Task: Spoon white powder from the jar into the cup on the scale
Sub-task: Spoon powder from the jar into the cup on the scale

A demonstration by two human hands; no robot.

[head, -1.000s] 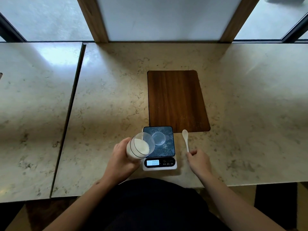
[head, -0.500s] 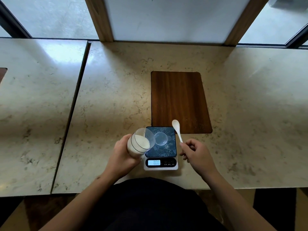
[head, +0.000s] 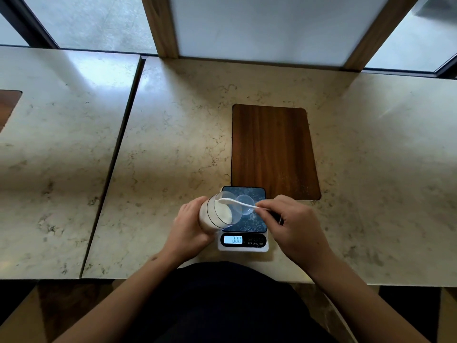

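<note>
My left hand (head: 188, 226) grips a clear jar (head: 217, 214) of white powder, tilted with its open mouth turned toward the scale. My right hand (head: 294, 224) pinches the handle of a white plastic spoon (head: 236, 202); the spoon's bowl reaches into the jar's mouth, just above the powder. A small clear cup (head: 246, 203) stands on the dark platform of the kitchen scale (head: 243, 241), right behind the spoon's handle. The scale's lit display reads 0.00.
A dark wooden board (head: 272, 149) lies flat on the marble counter (head: 173, 144) just beyond the scale. A seam (head: 116, 157) splits the counter from a second slab on the left. Window frames stand at the back; the counter's front edge is against my body.
My right hand lifted the spoon from the counter beside the scale and swung it left across the cup into the jar's mouth. The jar stayed tilted in my left hand.
</note>
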